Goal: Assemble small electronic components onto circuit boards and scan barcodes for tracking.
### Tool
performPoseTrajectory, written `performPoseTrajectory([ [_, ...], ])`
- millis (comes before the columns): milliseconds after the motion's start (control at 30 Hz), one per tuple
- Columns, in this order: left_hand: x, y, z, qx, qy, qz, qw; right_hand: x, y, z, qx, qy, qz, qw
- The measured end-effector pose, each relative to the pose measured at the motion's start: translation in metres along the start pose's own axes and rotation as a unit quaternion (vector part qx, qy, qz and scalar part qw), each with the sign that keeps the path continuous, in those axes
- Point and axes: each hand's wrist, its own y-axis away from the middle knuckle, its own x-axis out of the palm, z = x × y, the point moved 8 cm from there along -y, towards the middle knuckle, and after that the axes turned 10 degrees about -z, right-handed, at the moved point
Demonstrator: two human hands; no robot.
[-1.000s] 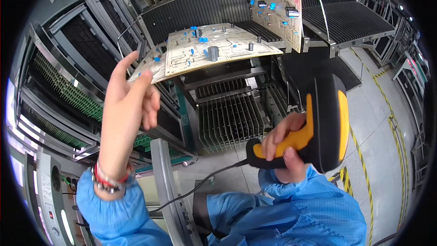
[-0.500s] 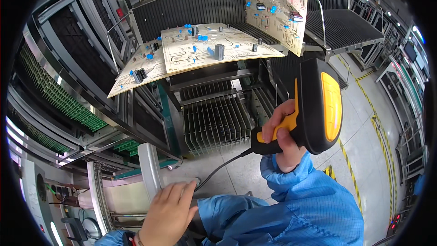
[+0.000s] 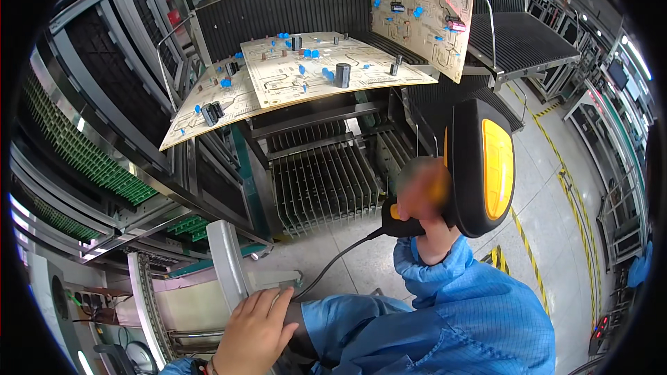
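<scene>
My right hand (image 3: 429,219) is wrapped round the handle of a black and yellow barcode scanner (image 3: 479,167), held up at the right of centre; its fingers are partly smeared. A black cable (image 3: 332,260) runs down from the handle toward my left hand (image 3: 256,330). That hand lies palm down by my leg, fingers stretched and holding nothing I can see. Beyond the scanner, red light falls on an upright circuit board (image 3: 417,35). To its left, a pale circuit board (image 3: 278,87) with blue and black components lies over another board (image 3: 222,101).
Behind the boards stands a black ribbed rack (image 3: 278,19); a second ribbed rack (image 3: 521,38) is at the right. Below is a slotted rack (image 3: 323,180) of thin panels. Metal-framed racks line the left. Yellow-black tape (image 3: 528,250) marks the floor. A pale metal post (image 3: 229,257) rises beside my left hand.
In the picture the scanner sits slightly lower and further left, still gripped by my right hand. My left hand is almost unchanged. The whole view has shifted a little.
</scene>
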Motion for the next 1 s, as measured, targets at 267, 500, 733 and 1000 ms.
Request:
performPoseTrajectory([
  [267,0.0,-0.001,0.004,0.004,0.008,0.0,1.0,0.026,-0.012,0.031,-0.092,-0.012,0.051,0.994],
  [500,-0.006,0.004,0.005,-0.009,0.008,-0.015,1.0,0.036,-0.016,0.041,-0.121,-0.055,0.032,0.991],
  [733,-0.003,0.004,0.003,-0.001,0.029,-0.02,0.999,0.03,-0.016,0.037,-0.136,-0.046,0.044,0.989],
  [1000,-0.008,0.003,0.001,-0.028,0.058,-0.019,0.998,0.023,-0.011,0.031,-0.087,-0.06,0.001,0.994],
])
